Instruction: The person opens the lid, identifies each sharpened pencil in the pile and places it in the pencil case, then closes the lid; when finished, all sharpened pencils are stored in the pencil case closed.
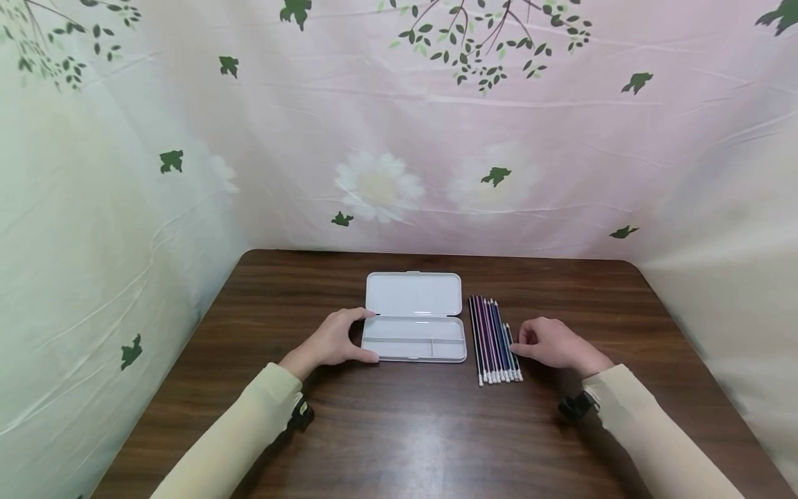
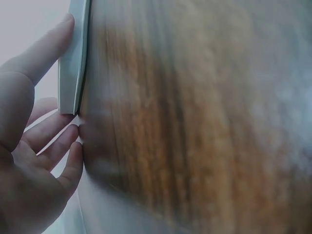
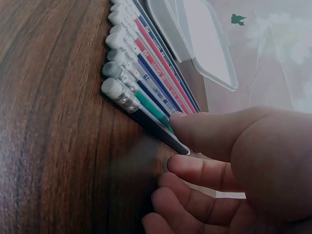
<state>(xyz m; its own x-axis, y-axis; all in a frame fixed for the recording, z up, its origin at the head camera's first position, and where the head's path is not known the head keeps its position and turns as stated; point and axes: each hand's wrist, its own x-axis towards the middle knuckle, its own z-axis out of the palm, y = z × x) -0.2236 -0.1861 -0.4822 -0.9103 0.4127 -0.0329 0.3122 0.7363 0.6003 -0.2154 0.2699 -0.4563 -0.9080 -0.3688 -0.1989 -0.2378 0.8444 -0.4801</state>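
Note:
A white pencil case [image 1: 413, 329] lies unlatched on the table, its lid [image 1: 413, 294] folded back and its tray divided into compartments. My left hand [image 1: 339, 337] holds the case's left end, thumb at the front corner and a finger by the hinge. In the left wrist view the thumb [image 2: 53, 41] rests against the case wall [image 2: 73, 73]. Right of the case, several pencils [image 1: 492, 339] with white erasers lie side by side, erasers toward me. My right hand [image 1: 551, 343] is at the row's right edge, its thumb [image 3: 209, 129] over the last pencils and its forefinger beside the end pencil's tip.
The brown wooden table [image 1: 399, 430] has rounded far corners. A pale printed cloth [image 1: 399, 125] with leaves and flowers hangs behind it and along both sides. A dark wrist camera [image 1: 576, 405] sits under the right sleeve, another [image 1: 302, 414] under the left.

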